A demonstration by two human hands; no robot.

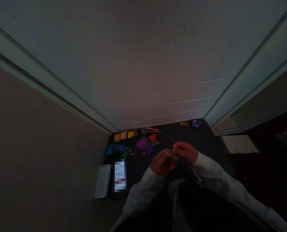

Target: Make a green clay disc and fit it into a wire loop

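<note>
Over the dark table, my left hand [163, 162] is closed with its fingers curled, palm side partly up. My right hand [185, 152] meets it from the right, thumb and fingers pinched together near the left fingertips. Something small and see-through seems to lie between the two hands, but the dim light hides what it is. Just beyond them lies a thin pinkish stick [171, 140]. To the left of my hands are a purple packet [149, 150], a magenta packet [141, 143], a red packet [152, 137] and a small pink ball [144, 153].
Yellow, orange, blue and green packets [124, 153] cover the table's left part. A lit, blurred screen [119, 175] lies beside a white box [103, 181]. Against the wall stand a colourful round piece [196, 124] and a yellow-dotted piece [184, 124]. Pink sticks [154, 130] lie at the back.
</note>
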